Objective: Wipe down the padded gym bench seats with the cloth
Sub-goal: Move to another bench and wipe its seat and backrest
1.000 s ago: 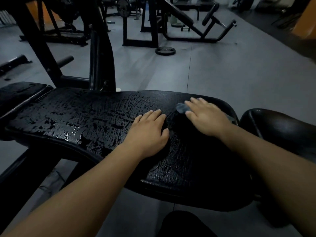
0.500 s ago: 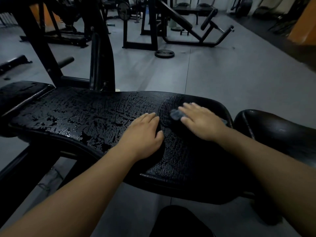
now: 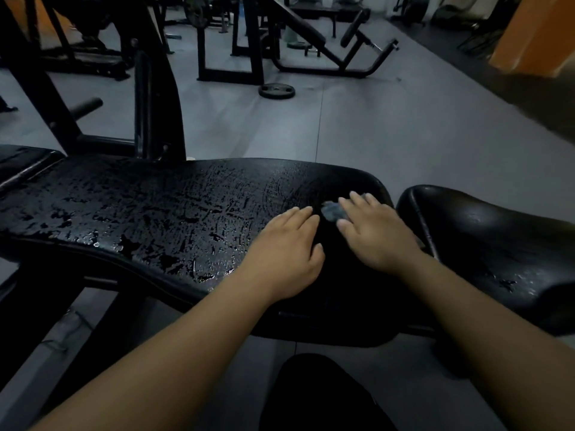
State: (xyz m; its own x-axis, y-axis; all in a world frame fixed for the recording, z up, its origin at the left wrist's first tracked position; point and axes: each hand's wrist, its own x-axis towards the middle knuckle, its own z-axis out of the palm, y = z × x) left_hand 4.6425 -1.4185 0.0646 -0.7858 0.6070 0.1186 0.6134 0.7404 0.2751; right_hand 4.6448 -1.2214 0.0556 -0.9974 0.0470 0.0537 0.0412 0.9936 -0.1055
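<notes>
A long black padded bench pad (image 3: 149,213) runs across the view, its cracked surface glistening wet on the left and middle. My left hand (image 3: 287,250) rests flat on the pad near its right end, fingers straight. Just to its right, my right hand (image 3: 373,234) presses a small grey-blue cloth (image 3: 331,211) onto the pad; only a corner of the cloth shows past the fingers. A second black seat pad (image 3: 485,244) adjoins on the right, across a narrow gap.
Black steel uprights (image 3: 155,98) of the bench frame stand behind the pad on the left. On the grey floor beyond lie a weight plate (image 3: 277,90) and another angled bench machine (image 3: 311,42). An orange wall (image 3: 535,35) is at far right.
My right hand with the cloth has drawn back from the pad's far edge toward me, ending close beside the left hand. The left hand stays planted on the pad.
</notes>
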